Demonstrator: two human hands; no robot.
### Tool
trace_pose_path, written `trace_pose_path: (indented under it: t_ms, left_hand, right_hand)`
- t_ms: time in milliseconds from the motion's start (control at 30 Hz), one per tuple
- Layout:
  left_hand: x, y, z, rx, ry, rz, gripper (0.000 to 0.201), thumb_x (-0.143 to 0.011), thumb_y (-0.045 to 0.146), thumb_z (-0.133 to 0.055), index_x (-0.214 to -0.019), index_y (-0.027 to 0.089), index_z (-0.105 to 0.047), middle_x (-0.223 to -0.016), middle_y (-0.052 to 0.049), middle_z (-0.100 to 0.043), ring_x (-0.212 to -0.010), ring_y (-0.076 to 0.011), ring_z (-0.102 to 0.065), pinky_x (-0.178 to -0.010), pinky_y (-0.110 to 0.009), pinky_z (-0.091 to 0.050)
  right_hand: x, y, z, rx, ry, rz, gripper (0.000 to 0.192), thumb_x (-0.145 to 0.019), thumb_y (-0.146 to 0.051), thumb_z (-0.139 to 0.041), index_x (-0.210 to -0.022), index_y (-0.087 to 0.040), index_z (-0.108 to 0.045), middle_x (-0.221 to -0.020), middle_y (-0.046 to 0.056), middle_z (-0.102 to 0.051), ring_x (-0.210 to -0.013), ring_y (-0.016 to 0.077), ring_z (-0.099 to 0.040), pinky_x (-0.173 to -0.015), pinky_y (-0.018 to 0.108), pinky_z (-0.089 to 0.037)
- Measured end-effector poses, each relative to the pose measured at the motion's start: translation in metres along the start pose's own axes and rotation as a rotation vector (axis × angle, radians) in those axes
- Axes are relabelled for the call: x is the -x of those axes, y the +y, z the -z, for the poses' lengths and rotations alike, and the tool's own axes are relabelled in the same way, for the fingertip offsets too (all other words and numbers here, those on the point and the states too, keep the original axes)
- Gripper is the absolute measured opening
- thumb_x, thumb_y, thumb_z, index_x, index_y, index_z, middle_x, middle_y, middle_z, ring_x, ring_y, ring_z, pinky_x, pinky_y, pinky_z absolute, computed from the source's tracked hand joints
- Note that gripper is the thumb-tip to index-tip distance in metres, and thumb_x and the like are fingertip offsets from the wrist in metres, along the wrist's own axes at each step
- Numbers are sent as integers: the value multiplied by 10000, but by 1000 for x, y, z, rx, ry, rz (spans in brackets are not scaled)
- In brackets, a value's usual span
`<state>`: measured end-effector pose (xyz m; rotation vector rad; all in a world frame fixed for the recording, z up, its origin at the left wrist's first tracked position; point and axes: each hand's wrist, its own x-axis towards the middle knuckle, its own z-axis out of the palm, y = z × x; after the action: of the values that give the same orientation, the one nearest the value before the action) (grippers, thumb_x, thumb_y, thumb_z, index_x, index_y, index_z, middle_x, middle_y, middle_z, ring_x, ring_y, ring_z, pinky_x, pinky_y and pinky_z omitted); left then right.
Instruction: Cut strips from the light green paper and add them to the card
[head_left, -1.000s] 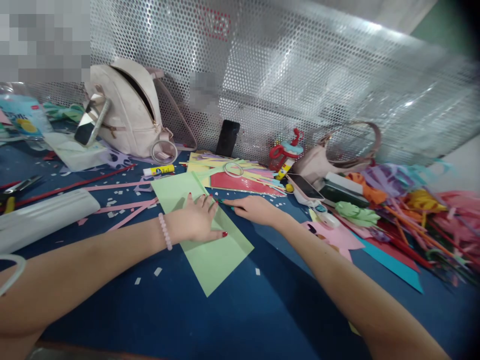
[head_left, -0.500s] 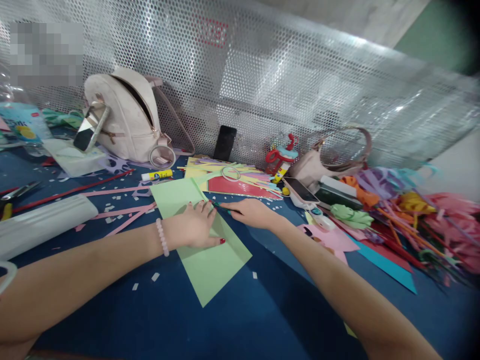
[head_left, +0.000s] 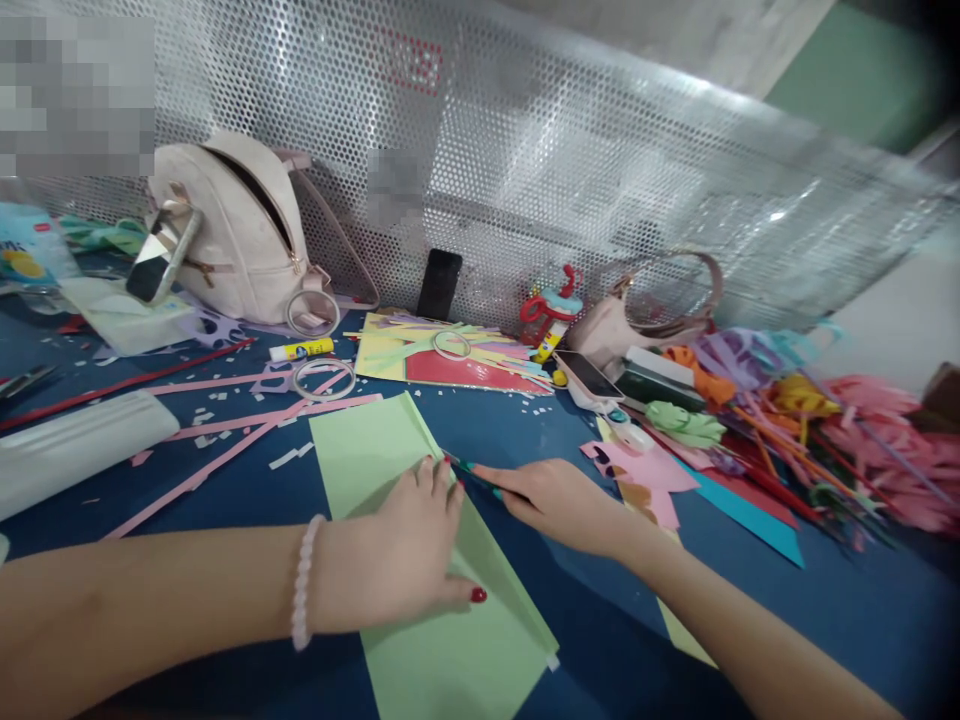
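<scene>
My left hand [head_left: 409,545] lies flat on a light green sheet of paper [head_left: 360,450], fingers spread, pressing it against the blue table. A pink bead bracelet [head_left: 304,585] circles that wrist. A narrow folded strip runs along the sheet's right edge. My right hand [head_left: 559,505] is closed around slim scissors [head_left: 480,475] with green handles, partly hidden by the fingers. Their tip meets the sheet's right edge, close to my left fingertips.
Pink paper strips [head_left: 217,470], a tape roll [head_left: 324,381] and a glue stick [head_left: 301,350] lie left of the sheet. Behind are a backpack [head_left: 232,240], a phone [head_left: 439,284] and cut strips [head_left: 420,335]. Coloured paper [head_left: 750,510] and a handbag [head_left: 600,330] are at right.
The sheet and both hands have come nearer to me, lower in view. The tape roll and more pink strips now show beyond the sheet. The view has shifted slightly.
</scene>
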<state>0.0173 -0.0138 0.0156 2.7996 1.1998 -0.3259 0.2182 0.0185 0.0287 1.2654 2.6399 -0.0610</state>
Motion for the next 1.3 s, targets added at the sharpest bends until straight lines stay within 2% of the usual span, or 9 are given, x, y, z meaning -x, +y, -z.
trace_pose_path:
  t_ms: [100,133,233,300,400,600,867,1100,1300]
  left_hand:
    - [-7,-11,5,-32,78,-43,808,-917,613,-392,-1403,-33,-389,-1402,-307,-396,-1244,-400,-473,-955,-478,-425]
    - [-11,-21,7,-39,114,-46,751,-944,571,-368,-1418,-12,-372,-1419,-287,-389,-1262,-384,-459,-972,-479,-408]
    - [-23,-60,8,-62,184,-64,678,-939,507,-454,-1437,55,-365,-1493,-230,-290,-1406,-366,-217,-1091,-514,-244]
    - [-25,-84,4,-50,156,-117,671,-938,550,-425,-1443,110,-372,-1499,-191,-304,-1409,-334,-232,-1122,-512,-177]
    - [-19,-105,-4,-12,103,-176,730,-936,634,-315,-1495,170,-251,-1536,-167,-205,-1424,-319,-191,-1116,-507,-197]
    - [-6,-105,-5,131,22,-205,628,-923,660,-307,-1476,371,-242,-1567,-147,-14,-1424,-398,-72,-1087,-595,-161]
    - [-6,-107,-7,197,73,-228,635,-897,673,-373,-1457,382,-297,-1570,-129,-60,-1417,-420,-85,-1084,-614,-150]
    - [-5,-106,-7,165,65,-221,638,-905,669,-353,-1464,370,-284,-1574,-115,-68,-1429,-385,-58,-1102,-592,-129]
    - [-5,-106,-8,197,76,-227,626,-903,653,-391,-1456,373,-303,-1570,-121,-59,-1422,-404,-61,-1094,-606,-147]
  right_hand:
    - [7,-3,-1,-2,-6,-9,486,-923,-209,-384,-1397,-266,-471,-979,61,-736,-797,220,-688,-627,279,-410]
    - [7,-3,-1,-1,-3,-8,485,-923,-209,-385,-1397,-263,-472,-980,63,-735,-798,219,-687,-627,277,-407]
    - [5,-2,0,0,6,3,482,-924,-211,-386,-1395,-264,-475,-974,63,-736,-809,212,-684,-638,268,-401]
    - [4,-2,0,0,8,4,482,-924,-208,-386,-1393,-268,-478,-952,60,-738,-792,204,-681,-631,263,-396]
    - [5,-2,0,-8,3,-5,480,-921,-204,-387,-1387,-262,-486,-952,66,-738,-765,193,-678,-610,261,-389]
    - [5,-3,3,-2,-6,-6,480,-925,-198,-383,-1390,-260,-483,-929,57,-740,-756,189,-676,-602,261,-392]
    - [-12,0,1,11,-13,-23,485,-925,-206,-381,-1398,-266,-470,-1007,64,-730,-825,207,-676,-677,276,-419]
    - [-33,1,10,30,-29,-40,495,-921,-221,-368,-1401,-296,-462,-954,51,-737,-782,204,-667,-632,267,-397]
    - [-48,2,12,24,-21,-37,493,-922,-232,-358,-1400,-288,-465,-1027,54,-726,-835,209,-664,-687,280,-425]
